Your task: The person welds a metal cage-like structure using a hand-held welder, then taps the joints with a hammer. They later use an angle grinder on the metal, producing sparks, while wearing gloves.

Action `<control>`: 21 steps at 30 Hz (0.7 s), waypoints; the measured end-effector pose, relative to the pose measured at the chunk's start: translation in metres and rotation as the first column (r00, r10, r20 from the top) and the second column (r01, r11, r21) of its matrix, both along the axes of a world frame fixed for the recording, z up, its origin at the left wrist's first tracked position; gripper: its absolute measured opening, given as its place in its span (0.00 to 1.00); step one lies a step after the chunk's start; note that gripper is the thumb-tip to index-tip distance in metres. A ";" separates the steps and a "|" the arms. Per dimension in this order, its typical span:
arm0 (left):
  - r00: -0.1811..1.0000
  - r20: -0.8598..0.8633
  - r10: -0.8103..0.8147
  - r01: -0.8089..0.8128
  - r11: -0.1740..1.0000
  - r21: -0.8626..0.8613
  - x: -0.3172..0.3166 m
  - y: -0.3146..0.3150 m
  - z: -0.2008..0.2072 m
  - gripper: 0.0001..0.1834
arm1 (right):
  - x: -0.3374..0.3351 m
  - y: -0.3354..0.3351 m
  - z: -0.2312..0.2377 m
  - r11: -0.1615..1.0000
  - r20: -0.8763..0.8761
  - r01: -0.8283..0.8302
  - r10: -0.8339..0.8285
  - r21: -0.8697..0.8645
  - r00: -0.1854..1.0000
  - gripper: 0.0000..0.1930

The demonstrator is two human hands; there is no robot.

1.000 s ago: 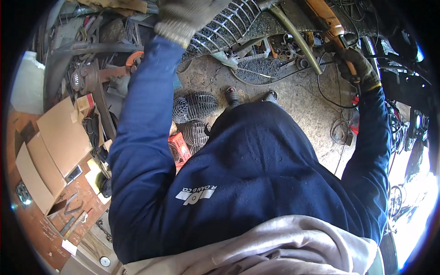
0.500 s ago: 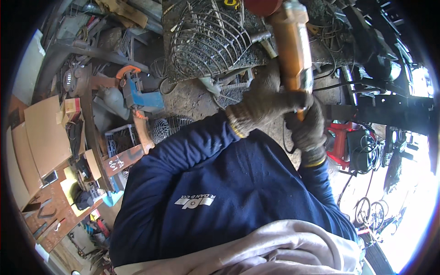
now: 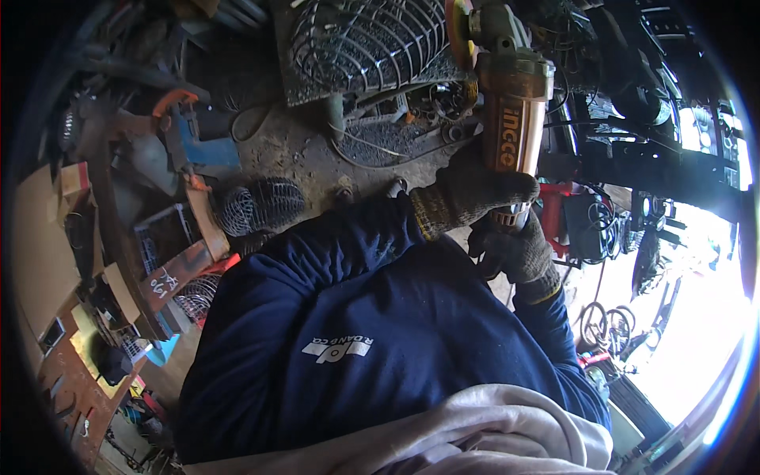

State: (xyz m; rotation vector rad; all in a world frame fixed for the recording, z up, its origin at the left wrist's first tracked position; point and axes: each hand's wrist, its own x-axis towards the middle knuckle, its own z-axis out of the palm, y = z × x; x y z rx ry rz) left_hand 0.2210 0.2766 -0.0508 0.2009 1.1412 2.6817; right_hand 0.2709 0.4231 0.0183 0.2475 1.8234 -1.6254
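Note:
An orange angle grinder [image 3: 513, 119] stands lengthwise in front of me, its disc [image 3: 460, 32] seen nearly edge-on at the far left of its head. My left hand [image 3: 473, 190], in a dark knitted glove, is closed around the rear of the grinder's body. Just below it, my gloved right hand [image 3: 514, 249] is closed at the tail end, with its fingertips partly hidden. Left of the disc, a cage of bent metal rods [image 3: 368, 47] lies on a dark worktable [image 3: 305, 96]. I cannot tell whether the disc touches the rods.
Below the worktable, a cable [image 3: 372, 165] runs across the floor. On the left are a blue and orange clamp-like tool [image 3: 202, 146], another wire cage [image 3: 261, 204] and cardboard [image 3: 43, 245]. A red stool [image 3: 554, 214] and dark metal beams [image 3: 633, 170] stand on the right.
The grinder has come down in the view, with more of its head and disc showing. Worktable and cage have shifted upward, the left-hand items leftward. Both hands keep hold of the grinder.

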 end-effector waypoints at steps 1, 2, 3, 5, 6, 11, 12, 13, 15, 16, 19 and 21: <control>0.999 0.030 -0.014 0.012 0.997 0.077 0.008 0.000 -0.004 0.31 | 0.003 -0.007 0.004 0.996 0.047 0.019 -0.023 0.091 0.999 0.16; 0.998 0.054 -0.035 0.026 0.988 0.151 0.015 -0.001 -0.005 0.32 | 0.008 -0.014 0.007 0.983 0.087 0.038 -0.055 0.180 0.995 0.16; 0.997 0.071 -0.035 0.017 0.969 0.245 0.022 0.002 -0.008 0.31 | 0.019 -0.017 0.001 0.974 0.019 0.100 -0.106 0.202 0.994 0.14; 0.997 0.074 -0.008 -0.009 0.974 0.226 0.030 0.005 -0.007 0.29 | 0.025 -0.009 -0.004 0.976 0.080 0.022 -0.040 0.217 0.996 0.17; 0.997 0.075 0.007 -0.022 0.977 0.212 0.034 0.006 -0.007 0.29 | 0.027 -0.005 -0.006 0.976 0.111 -0.018 -0.007 0.219 0.994 0.19; 1.000 0.022 0.022 -0.025 0.992 0.124 0.028 0.016 -0.021 0.28 | 0.025 0.010 -0.008 0.999 0.025 0.018 -0.017 -0.034 1.000 0.30; 0.999 0.015 0.029 -0.031 0.994 0.109 0.028 0.019 -0.022 0.29 | 0.022 0.018 -0.010 0.996 -0.021 -0.025 0.024 -0.090 0.999 0.34; 0.998 -0.018 0.055 -0.054 0.997 0.060 0.028 0.022 -0.023 0.30 | 0.016 0.030 -0.014 0.993 -0.092 -0.050 0.040 -0.108 0.995 0.38; 0.992 -0.079 0.097 -0.100 0.994 -0.033 0.027 0.028 -0.021 0.34 | 0.000 0.051 -0.022 0.985 -0.229 -0.097 0.063 -0.140 0.971 0.46; 0.988 -0.097 0.122 -0.129 0.988 -0.079 0.026 0.030 -0.021 0.36 | -0.010 0.058 -0.023 0.986 -0.300 -0.115 0.074 -0.121 0.951 0.49; 0.982 -0.110 0.155 -0.169 0.977 -0.132 0.027 0.033 -0.009 0.42 | -0.046 0.052 -0.008 0.973 -0.437 -0.220 0.165 -0.077 0.884 0.53; 0.988 -0.072 0.133 -0.136 0.990 -0.039 0.026 0.038 -0.007 0.46 | -0.070 0.042 0.003 0.930 -0.441 -0.364 0.306 -0.053 0.844 0.52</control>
